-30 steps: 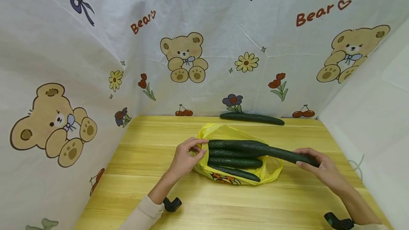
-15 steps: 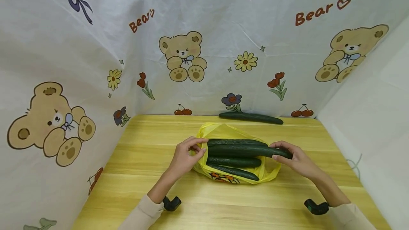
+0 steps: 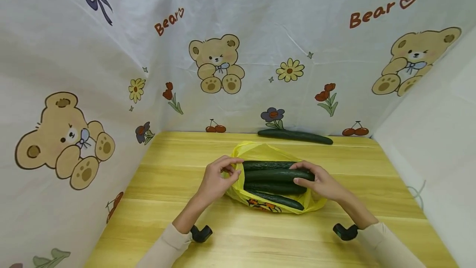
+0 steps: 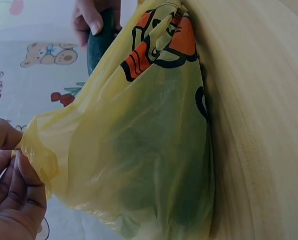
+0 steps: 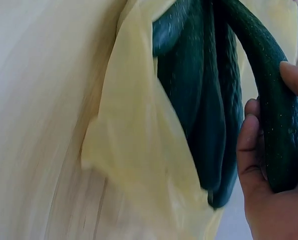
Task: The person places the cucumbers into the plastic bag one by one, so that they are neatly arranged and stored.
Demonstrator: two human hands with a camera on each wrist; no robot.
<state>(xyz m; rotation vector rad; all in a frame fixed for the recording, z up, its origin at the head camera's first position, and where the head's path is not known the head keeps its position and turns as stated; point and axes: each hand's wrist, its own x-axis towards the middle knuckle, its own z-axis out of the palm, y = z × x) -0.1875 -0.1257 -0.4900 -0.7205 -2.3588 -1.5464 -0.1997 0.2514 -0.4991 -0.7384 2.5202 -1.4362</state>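
Observation:
A yellow plastic bag (image 3: 238, 193) with a printed orange and black picture lies on the table, its mouth facing up and right. Several dark green cucumbers (image 3: 277, 199) lie side by side in it. My left hand (image 3: 217, 181) pinches the bag's left edge between thumb and fingers; the left wrist view shows the thin plastic (image 4: 38, 155) caught there. My right hand (image 3: 320, 181) grips the right end of one cucumber (image 5: 276, 110), which lies over the others with its far end inside the bag. Through the bag's side the cucumbers show as dark shapes.
Another cucumber (image 3: 295, 136) lies at the back edge of the wooden table (image 3: 178, 152), against the printed cloth (image 3: 256, 53) that hangs behind. Black camera mounts (image 3: 201, 233) sit at both wrists. A thin cord (image 3: 418, 193) hangs at the right.
My right hand has moved left with the cucumber, sliding it farther into the bag over the others. The left hand keeps its pinch on the bag's edge.

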